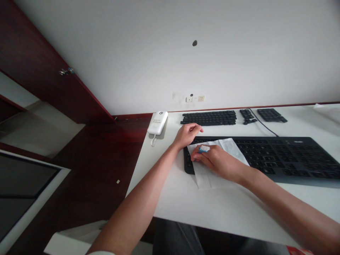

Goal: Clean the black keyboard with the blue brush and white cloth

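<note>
A black keyboard [265,156] lies on the white desk, its keycaps off in at least part of what shows. My right hand [216,161] is closed over the keyboard's left end. Between its fingers pokes the blue and white bristle head of a toothbrush [204,148]; the handle is hidden in the hand. Under that hand a white paper tissue [231,147] spreads over the keys and down onto the desk; whether the fingertips pinch it I cannot tell. My left hand [188,134] rests at the keyboard's top left corner, fingers loosely extended to the right, holding nothing visible.
Loose black keycaps [209,118] are laid out in rows behind the keyboard, with smaller groups [271,115] farther right. A white power bank [158,123] with a short cable lies at the desk's left edge. The keyboard cable [262,123] runs back toward the wall.
</note>
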### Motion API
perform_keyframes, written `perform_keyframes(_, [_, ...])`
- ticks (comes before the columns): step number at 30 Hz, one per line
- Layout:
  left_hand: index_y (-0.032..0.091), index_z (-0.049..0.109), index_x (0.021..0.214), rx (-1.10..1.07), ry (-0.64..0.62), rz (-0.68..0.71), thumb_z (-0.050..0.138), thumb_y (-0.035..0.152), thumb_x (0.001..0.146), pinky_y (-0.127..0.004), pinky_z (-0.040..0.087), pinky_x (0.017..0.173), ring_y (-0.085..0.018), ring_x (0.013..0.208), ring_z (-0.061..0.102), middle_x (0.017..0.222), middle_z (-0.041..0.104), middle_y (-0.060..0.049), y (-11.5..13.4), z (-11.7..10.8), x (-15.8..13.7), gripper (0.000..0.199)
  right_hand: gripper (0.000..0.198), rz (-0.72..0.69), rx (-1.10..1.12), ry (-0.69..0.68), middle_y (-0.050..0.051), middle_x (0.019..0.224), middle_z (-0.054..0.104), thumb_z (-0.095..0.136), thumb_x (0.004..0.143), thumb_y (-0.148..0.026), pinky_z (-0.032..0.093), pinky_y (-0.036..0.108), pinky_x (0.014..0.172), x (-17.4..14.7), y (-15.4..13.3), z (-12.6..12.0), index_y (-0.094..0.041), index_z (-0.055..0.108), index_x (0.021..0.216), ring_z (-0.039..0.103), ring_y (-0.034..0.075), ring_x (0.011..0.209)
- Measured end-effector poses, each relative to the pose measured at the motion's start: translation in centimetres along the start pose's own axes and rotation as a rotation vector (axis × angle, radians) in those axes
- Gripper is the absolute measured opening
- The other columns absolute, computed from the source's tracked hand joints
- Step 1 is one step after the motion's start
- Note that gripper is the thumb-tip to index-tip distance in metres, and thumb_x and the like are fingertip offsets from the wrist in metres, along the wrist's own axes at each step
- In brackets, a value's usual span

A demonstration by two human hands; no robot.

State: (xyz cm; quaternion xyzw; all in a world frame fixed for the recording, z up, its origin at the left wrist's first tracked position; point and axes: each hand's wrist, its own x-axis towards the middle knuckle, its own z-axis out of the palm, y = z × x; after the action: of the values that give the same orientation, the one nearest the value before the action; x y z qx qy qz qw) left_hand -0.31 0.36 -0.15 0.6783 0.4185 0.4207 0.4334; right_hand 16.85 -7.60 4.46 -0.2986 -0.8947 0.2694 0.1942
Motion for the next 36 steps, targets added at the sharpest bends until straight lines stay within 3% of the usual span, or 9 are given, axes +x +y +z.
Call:
perform_keyframes(13, [0.016, 0.071, 0.086, 0.014, -0.008, 0.015, 0.055, 0.045, 0.097, -0.027, 0.033, 0.064, -0.014, 0.068, 0.046, 0.072, 0.055, 0.0, 0.0, -0.1, 0.1, 0.035, 0.039, 0.073, 0.029, 0.006, 0.005, 0.091, 0.079, 0.037, 0.11, -0.037, 0.052, 0.034, 0.077, -0.2, 0.9, -0.2, -0.022, 0.072, 0.1, 0.073, 0.021, 0.078])
perform_keyframes(16, [0.016, 0.071, 0.086, 0.039, -0.012, 0.026, 0.053, 0.044, 0.097, -0.027, 0.035, 0.065, -0.015, 0.068, 0.046, 0.072, 0.056, 0.0, -0.1, -0.1, 0.1, 0.035, 0.042, 0.084, 0.029, 0.067, 0.004, 0.094, 0.079, 0.036, 0.111, -0.041, 0.052, 0.033, 0.077, -0.3, 0.8, -0.7, -0.022, 0.072, 0.099, 0.072, 0.02, 0.077])
perform_keyframes(20, [0.016, 0.072, 0.085, 0.032, -0.012, 0.044, 0.054, 0.042, 0.096, -0.027, 0.036, 0.066, -0.015, 0.068, 0.048, 0.072, 0.057, 0.0, -0.3, -0.1, 0.3, 0.033, 0.035, 0.079, 0.024, 0.145, 0.005, 0.103, 0.081, 0.043, 0.109, -0.038, 0.054, 0.035, 0.085, -0.3, 0.6, -1.0, -0.023, 0.073, 0.106, 0.075, 0.023, 0.092])
perform_keyframes(25, [0.016, 0.072, 0.088, 0.05, -0.007, 0.015, 0.054, 0.045, 0.097, -0.026, 0.036, 0.066, -0.015, 0.068, 0.047, 0.072, 0.056, 0.0, -0.7, 0.0, 0.4, 0.035, 0.032, 0.056, 0.051, 0.062, 0.004, 0.105, 0.081, 0.044, 0.109, -0.032, 0.056, 0.035, 0.085, -0.1, 1.0, -0.6, -0.023, 0.074, 0.104, 0.076, 0.022, 0.091])
perform_keyframes(36, [0.016, 0.072, 0.087, 0.03, -0.013, 0.03, 0.054, 0.044, 0.096, -0.027, 0.035, 0.066, -0.015, 0.069, 0.049, 0.073, 0.059, 0.0, -0.3, -0.1, 0.3, 0.035, 0.031, 0.03, 0.01, 0.136, 0.004, 0.103, 0.081, 0.044, 0.109, -0.03, 0.056, 0.036, 0.087, 0.1, 1.4, -0.5, -0.022, 0.074, 0.103, 0.076, 0.023, 0.093])
